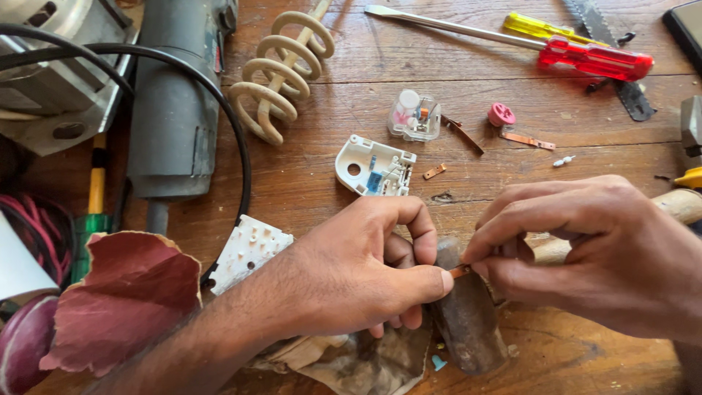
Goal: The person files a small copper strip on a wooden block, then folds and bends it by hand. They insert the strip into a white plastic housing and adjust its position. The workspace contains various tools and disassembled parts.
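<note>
My left hand [358, 274] and my right hand [585, 256] meet over the wooden bench, both pinching a small copper strip [460, 271] between thumb and fingertips. Right under the strip lies a dark hammer head [468, 322], its wooden handle [684, 205] running off to the right behind my right hand. A crumpled piece of sandpaper [351, 362] lies under my left hand. Beyond the hands rest a white plastic switch housing [373, 168] and a small clear plastic part [414, 115].
More copper strips [528, 139], a pink knob [501, 114] and a red-handled screwdriver [592, 58] lie at the back right. A coiled heating element [281, 73], a grey power tool [175, 110], a black cable [241, 146], a white plate [248, 252] and red sandpaper [124, 292] sit on the left.
</note>
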